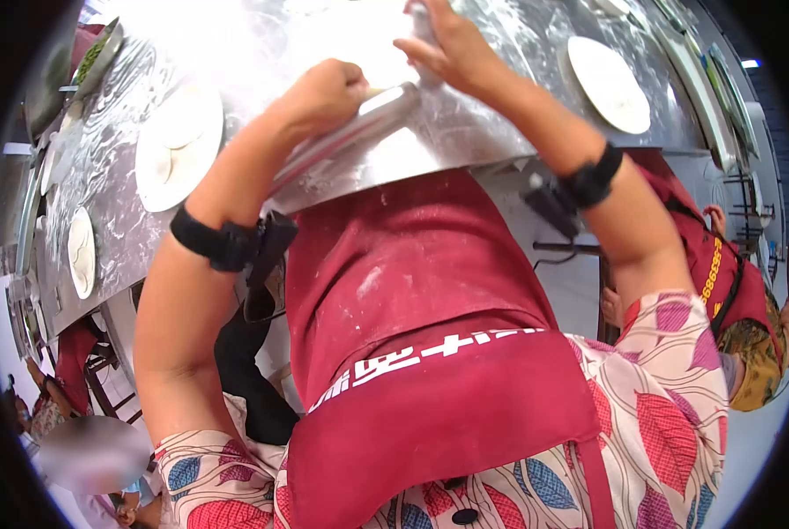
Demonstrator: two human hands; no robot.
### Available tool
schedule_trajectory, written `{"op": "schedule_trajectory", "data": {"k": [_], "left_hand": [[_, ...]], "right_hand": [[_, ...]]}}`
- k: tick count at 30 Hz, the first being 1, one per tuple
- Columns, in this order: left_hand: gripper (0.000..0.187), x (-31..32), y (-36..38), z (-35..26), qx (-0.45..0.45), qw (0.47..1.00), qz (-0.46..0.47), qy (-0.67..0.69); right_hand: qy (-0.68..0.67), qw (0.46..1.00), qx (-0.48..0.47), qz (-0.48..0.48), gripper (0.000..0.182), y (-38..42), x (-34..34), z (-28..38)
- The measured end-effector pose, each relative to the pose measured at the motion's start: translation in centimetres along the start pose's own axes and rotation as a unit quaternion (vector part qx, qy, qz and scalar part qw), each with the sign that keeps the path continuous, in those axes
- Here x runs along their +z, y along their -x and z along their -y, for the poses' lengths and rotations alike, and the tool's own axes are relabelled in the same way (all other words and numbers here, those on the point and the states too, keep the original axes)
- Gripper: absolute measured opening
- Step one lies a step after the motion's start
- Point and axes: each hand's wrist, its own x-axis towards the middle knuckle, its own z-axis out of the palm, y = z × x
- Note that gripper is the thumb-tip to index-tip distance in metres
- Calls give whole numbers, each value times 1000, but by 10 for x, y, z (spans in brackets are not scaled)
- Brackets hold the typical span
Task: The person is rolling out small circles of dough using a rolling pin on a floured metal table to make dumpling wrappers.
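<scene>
My left hand (324, 95) is closed, its fingertips curled at a pale bit of something I cannot make out. Beside it a shiny, rounded metallic bar (346, 132) slants over the front edge of the flour-dusted metal table (465, 145). Further right and higher, my right hand (454, 51) has its thumb and fingers round a greyish object (425, 31), blurred and partly cut off by the top of the view. Bright glare washes out the tabletop between and beyond the hands.
A white oval plate (152, 172) with pale, dough-like pieces lies left, a smaller plate (81, 256) beyond it. Another white plate (608, 84) lies right. A metal bowl (105, 66) of green food stands far left. A person in red (721, 264) is at the right.
</scene>
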Motion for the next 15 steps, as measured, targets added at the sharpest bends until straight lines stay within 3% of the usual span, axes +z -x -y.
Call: {"op": "schedule_trajectory", "data": {"k": [1,3,5,6,7,9,12,13,15], "left_hand": [[25,-1,-5,-2,-33,999,21,34],[21,0,-7,-4,-58,996,41,55],[18,-1,-7,1,-5,998,65,-10],[16,-1,-6,4,21,996,75,-42],[15,-2,-3,5,-13,997,77,13],[13,-5,8,6,-83,986,81,118],[13,-7,13,5,-38,993,79,78],[13,-8,10,4,-15,996,67,62],[18,-6,0,0,-25,999,44,19]], "right_hand": [[-34,999,6,42,38,-7,1,-1],[-56,996,7,64,35,-1,-5,1],[20,995,60,78,35,24,-19,21],[27,997,45,57,35,41,-23,27],[76,997,-20,27,35,57,-26,28],[-58,996,39,55,36,74,-26,33],[-9,994,89,64,38,42,-21,24],[19,999,-3,36,35,21,-16,13],[-71,994,13,87,37,-6,-7,3]]}}
